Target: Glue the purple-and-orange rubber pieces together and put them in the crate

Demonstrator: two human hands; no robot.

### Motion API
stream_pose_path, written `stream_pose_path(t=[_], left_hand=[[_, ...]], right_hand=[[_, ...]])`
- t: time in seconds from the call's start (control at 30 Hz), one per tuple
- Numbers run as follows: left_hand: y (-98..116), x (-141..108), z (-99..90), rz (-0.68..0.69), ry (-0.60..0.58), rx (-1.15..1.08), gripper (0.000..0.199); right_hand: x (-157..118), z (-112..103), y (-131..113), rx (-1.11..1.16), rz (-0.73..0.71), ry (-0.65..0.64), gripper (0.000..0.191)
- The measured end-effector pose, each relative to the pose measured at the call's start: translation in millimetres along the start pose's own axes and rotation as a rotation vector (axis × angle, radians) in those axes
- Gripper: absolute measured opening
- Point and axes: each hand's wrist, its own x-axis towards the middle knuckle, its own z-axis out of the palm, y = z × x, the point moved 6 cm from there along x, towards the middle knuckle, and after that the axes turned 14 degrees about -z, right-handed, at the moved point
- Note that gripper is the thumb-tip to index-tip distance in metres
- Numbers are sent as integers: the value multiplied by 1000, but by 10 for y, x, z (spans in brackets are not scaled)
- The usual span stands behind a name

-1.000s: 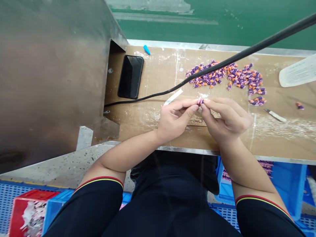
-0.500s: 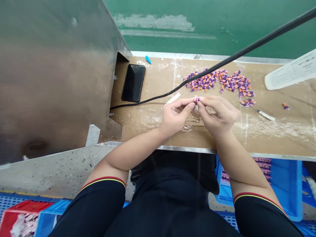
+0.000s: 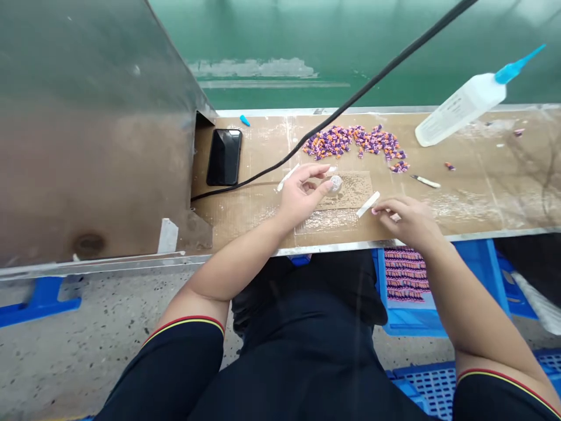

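My left hand (image 3: 302, 193) is over the cardboard-covered bench, thumb and forefinger apart with nothing between them. Close to its fingertips is a small clear, round lump (image 3: 336, 183) on a glossy, smeared cardboard piece (image 3: 357, 184). My right hand (image 3: 407, 219) is near the bench's front edge, fingertips pinched on a small pink piece (image 3: 374, 211), mostly hidden. Just left of those fingertips lies a short white strip (image 3: 368, 204). Beyond the hands is a pile of small purple, orange and pink pieces (image 3: 328, 143). Another white strip (image 3: 287, 178) lies partly behind my left hand.
A black cable (image 3: 350, 105) crosses above the bench. At left are a phone (image 3: 224, 156) and a metal housing (image 3: 96, 128). A blue-nozzled bottle (image 3: 460, 111) leans at right, near a white-handled blade tool (image 3: 425, 181). Below, a blue bin (image 3: 480, 275) holds rows of pieces.
My hands have parted; they were together over a small purple-pink piece. The right hand has moved right and nearer the front edge. The left fingers have spread. The camera view has shifted.
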Motion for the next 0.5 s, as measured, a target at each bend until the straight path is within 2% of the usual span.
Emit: stream_pose_path(t=[0.07,0.13,0.27,0.3,0.4,0.5], left_hand=[[26,-18,12,17,-22,41,44],[51,-35,4,37,-26,66,41],[46,-7,-36,55,10,87,45],[34,12,-43,53,26,94,47],[20,49,-66,58,66,125,49],[121,-29,-130,72,89,155,47]], right_hand=[[-128,74,-29,-19,-44,-74,23],[-225,111,-21,-27,-45,-83,23],[-438,7,118,54,130,95,55],[-480,-5,139,80,175,128,57],[-471,79,93,136,235,141,43],[-369,199,3,182,272,144,26]])
